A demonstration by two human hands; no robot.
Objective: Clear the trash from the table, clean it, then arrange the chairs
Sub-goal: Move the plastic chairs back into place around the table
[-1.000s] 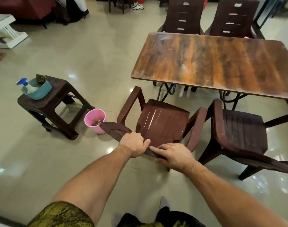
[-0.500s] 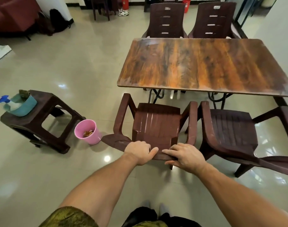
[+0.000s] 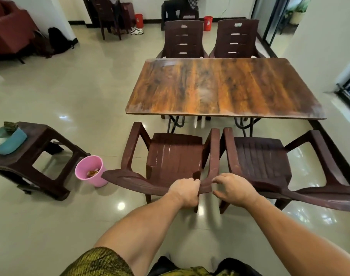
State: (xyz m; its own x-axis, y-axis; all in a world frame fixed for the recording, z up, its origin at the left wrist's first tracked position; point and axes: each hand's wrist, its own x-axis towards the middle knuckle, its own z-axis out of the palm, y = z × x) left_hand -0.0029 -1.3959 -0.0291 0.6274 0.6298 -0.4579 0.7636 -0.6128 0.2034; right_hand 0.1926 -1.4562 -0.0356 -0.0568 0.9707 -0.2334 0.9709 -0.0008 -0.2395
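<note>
chair touching neighbour chair, floor open left

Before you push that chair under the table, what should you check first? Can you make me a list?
1. Left hand holding the near-left chair by its backrest: ok, fingers wrapped on it.
2. Right hand holding it too: not ok, fingers are open beside the backrest.
3. Chair lined up with the table: ok, it faces the table edge.
4. Room beside the near-right chair: not ok, the armrests are almost touching.
5. Pink bin out of the way: ok, it stands to the chair's left.
6. Table legs clear of the seat: cannot tell, partly hidden.
</note>
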